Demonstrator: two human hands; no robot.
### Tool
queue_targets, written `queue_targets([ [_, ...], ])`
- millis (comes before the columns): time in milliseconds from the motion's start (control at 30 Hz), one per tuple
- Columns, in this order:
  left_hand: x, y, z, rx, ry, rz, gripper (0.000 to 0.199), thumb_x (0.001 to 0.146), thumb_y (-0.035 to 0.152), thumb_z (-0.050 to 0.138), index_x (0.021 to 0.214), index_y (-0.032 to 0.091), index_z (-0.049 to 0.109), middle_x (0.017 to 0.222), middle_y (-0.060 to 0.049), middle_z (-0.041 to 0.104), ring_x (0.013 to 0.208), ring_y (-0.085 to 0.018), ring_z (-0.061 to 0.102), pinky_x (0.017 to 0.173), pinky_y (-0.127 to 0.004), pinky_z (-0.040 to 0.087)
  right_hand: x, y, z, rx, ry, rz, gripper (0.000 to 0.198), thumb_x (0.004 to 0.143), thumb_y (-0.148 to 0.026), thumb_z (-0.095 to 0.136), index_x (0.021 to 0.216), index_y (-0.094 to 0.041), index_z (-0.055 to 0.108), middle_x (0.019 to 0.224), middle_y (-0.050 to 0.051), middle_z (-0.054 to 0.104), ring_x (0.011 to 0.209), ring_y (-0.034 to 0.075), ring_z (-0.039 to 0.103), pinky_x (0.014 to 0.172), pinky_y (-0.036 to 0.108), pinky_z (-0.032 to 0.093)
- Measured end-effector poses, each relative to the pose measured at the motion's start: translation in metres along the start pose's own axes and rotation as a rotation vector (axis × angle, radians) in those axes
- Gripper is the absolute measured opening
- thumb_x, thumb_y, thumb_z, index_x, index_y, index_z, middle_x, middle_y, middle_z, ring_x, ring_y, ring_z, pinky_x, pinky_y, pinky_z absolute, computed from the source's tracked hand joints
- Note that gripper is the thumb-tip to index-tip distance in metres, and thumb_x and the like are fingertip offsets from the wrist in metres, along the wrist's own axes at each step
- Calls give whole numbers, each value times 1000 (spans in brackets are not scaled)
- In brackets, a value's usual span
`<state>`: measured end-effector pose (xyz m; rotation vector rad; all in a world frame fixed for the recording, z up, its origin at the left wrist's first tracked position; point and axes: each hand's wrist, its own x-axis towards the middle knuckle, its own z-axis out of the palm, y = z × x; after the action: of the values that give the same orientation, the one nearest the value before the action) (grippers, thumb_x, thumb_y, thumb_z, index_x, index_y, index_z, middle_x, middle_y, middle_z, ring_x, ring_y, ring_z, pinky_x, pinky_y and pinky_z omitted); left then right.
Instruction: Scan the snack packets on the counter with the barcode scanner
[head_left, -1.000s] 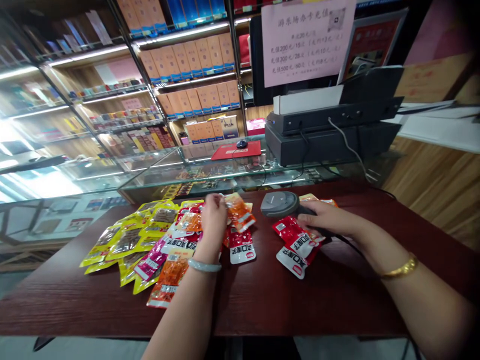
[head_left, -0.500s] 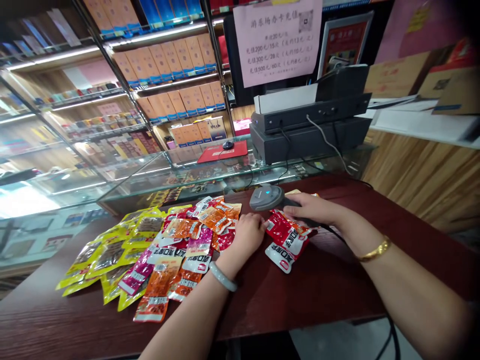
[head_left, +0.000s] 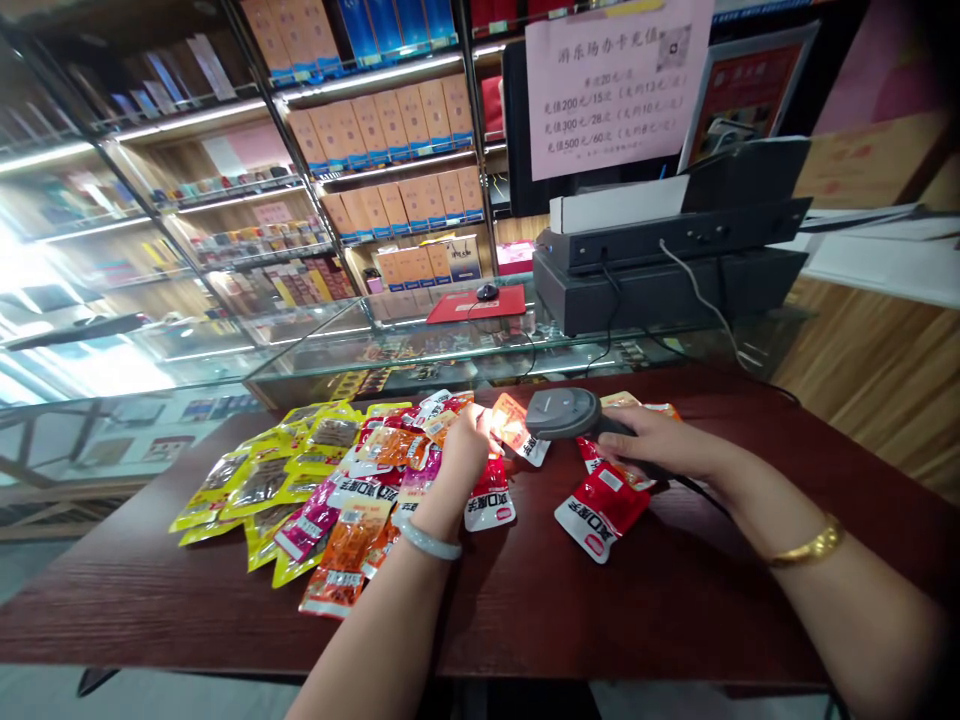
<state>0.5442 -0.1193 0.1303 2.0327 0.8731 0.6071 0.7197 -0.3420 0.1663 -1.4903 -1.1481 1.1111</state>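
My right hand (head_left: 660, 440) is wrapped round the handle of a grey barcode scanner (head_left: 562, 412), whose head points left. Bright light from it falls on an orange snack packet (head_left: 512, 420), which my left hand (head_left: 466, 445) pinches at its left end. Beneath that packet, a red and white snack packet (head_left: 491, 500) lies on the brown table. Left of my left hand spreads a pile of orange, purple and red packets (head_left: 352, 535), with yellow see-through packets (head_left: 259, 485) beyond. Below the scanner handle lie more red packets (head_left: 609, 500), partly hidden by my right hand.
Behind the brown table (head_left: 525, 610) stands a glass counter (head_left: 330, 345) with a red mat (head_left: 457, 305) and a mouse (head_left: 487, 292). A black cash drawer (head_left: 660, 290) with cables sits at its right. Boxes fill the shelves (head_left: 397, 150) behind.
My left hand now holds up an orange packet by the scanner. The scanner's light has come on and falls on the packet. The whole view has shifted slightly left.
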Motion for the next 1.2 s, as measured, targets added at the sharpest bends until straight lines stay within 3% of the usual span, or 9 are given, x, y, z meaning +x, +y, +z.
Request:
queue_targets([
  [200, 5, -2, -13, 134, 72, -67, 24, 93, 36, 41, 92, 20, 59, 61, -1, 64, 62, -18, 64, 63, -28, 45, -1, -2, -5, -45, 17, -63, 47, 83, -58, 65, 105, -17, 59, 58, -6, 50, 41, 8, 43, 38, 19, 34],
  [400, 0, 8, -34, 509, 606, 159, 28, 91, 37, 48, 111, 20, 57, 112, -12, 66, 110, -28, 57, 96, -41, 40, -3, -11, -13, -99, 24, -117, 46, 82, -59, 64, 96, -15, 60, 62, -5, 51, 42, 7, 44, 38, 19, 35],
  [467, -7, 17, -24, 541, 493, 293, 27, 93, 38, 45, 106, 20, 60, 109, -10, 67, 109, -26, 57, 97, -39, 38, -6, -16, -13, -95, 16, -125, 45, 83, -60, 63, 87, -15, 59, 60, -5, 50, 42, 7, 43, 38, 18, 33],
  [533, -17, 27, -7, 582, 219, 381, 32, 94, 45, 44, 94, 21, 65, 97, -8, 69, 99, -24, 60, 90, -35, 41, -14, -23, -12, -115, 47, -123, 44, 84, -59, 63, 80, -16, 55, 57, -6, 48, 42, 7, 43, 40, 19, 35],
  [633, -40, 41, 20, 682, -150, 446, 48, 88, 63, 45, 82, 21, 66, 85, -8, 68, 87, -23, 62, 79, -33, 43, -38, -32, -6, -139, 100, -97, 41, 86, -58, 61, 88, -17, 56, 58, -6, 50, 44, 8, 45, 42, 20, 36],
  [700, -55, 47, 35, 753, -255, 486, 55, 82, 71, 47, 83, 19, 65, 87, -10, 67, 89, -25, 62, 80, -34, 43, -62, -32, 4, -195, 170, -59, 42, 87, -58, 60, 98, -17, 58, 58, -6, 51, 44, 9, 47, 42, 20, 35],
  [833, -70, 54, 46, 804, -361, 512, 48, 77, 64, 61, 90, 18, 63, 98, -11, 67, 99, -28, 62, 82, -35, 43, -110, -14, 40, -190, 455, 38, 46, 86, -60, 58, 105, -18, 57, 55, -7, 50, 42, 10, 46, 42, 21, 34],
  [1000, -69, 62, 34, 735, -456, 353, 41, 79, 40, 68, 111, 19, 53, 93, -6, 69, 85, -22, 66, 69, -29, 44, -138, 25, 99, 75, 687, 49, 44, 88, -63, 52, 84, -20, 49, 54, -7, 47, 43, 8, 42, 42, 21, 34],
  [1200, -101, 75, 48, 873, -279, 396, 67, 78, 75, 49, 103, 14, 60, 108, -19, 63, 107, -35, 59, 85, -42, 45, -145, 39, 134, 103, 756, 69, 45, 85, -65, 54, 83, -20, 48, 54, -7, 46, 44, 10, 42, 45, 23, 34],
])
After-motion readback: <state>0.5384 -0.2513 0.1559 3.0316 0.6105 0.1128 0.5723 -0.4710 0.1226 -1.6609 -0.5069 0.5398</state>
